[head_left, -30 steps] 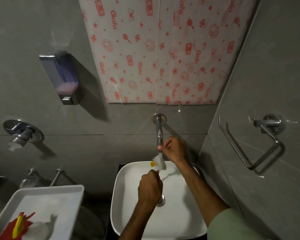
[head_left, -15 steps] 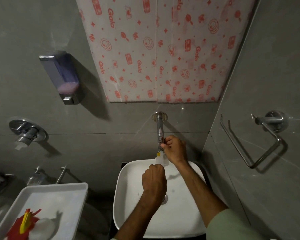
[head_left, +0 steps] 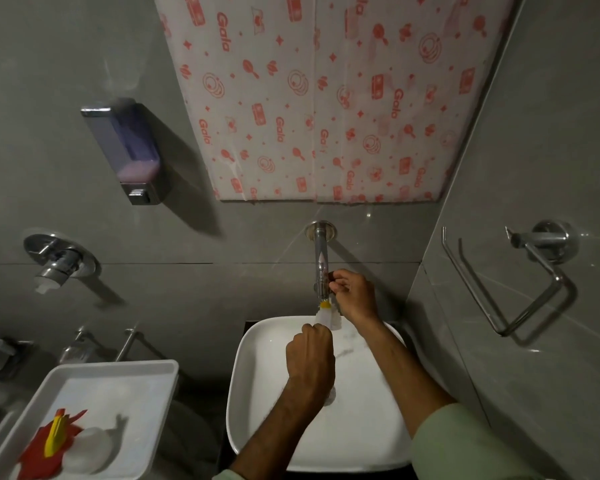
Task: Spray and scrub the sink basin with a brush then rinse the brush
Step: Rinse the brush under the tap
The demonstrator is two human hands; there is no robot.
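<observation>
Looking down from the head cam: left hand [head_left: 310,355] is fisted tight around the brush [head_left: 328,315] handle, bristles up under the tap [head_left: 321,265] over the white sink [head_left: 257,358]. Right hand [head_left: 355,296] fingers pinch the spout tip.

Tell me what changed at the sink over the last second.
The right hand climbed from the spout's tip to pinch the tap higher up. The left hand lifted the brush head closer under the spout. The sink and tray are unchanged.
</observation>
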